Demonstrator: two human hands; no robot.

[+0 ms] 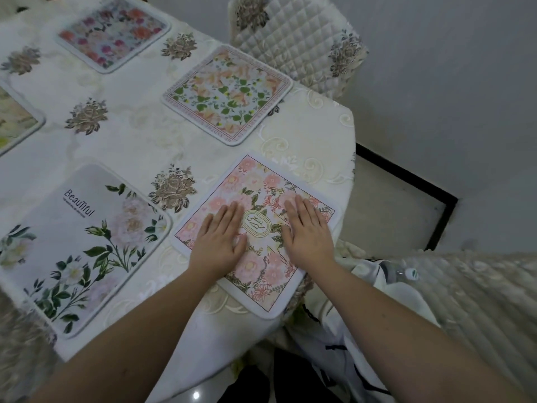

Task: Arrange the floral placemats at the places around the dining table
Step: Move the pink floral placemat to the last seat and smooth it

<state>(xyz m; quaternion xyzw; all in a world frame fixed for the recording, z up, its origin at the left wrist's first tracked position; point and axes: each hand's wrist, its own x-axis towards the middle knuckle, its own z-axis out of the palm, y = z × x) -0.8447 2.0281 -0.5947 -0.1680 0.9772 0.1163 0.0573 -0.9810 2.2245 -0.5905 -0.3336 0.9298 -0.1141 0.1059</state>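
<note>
A pink floral placemat (261,184) lies at the table's near right corner, its lower corner hanging slightly past the edge. My left hand (220,238) and my right hand (308,232) both press flat on it, fingers straight, either side of its oval label. A white "Beautiful" placemat (84,245) lies to the left. A peach-and-green placemat (228,93) sits farther back, a red-and-pink rose placemat (113,32) beyond it. Another placemat (14,120) is cut off at the left edge.
The cream embroidered tablecloth (130,135) covers the dining table. A quilted floral chair (296,33) stands at the far right of the table. Another quilted cover (476,289) is at my right, with a plastic bottle (406,273) beside it.
</note>
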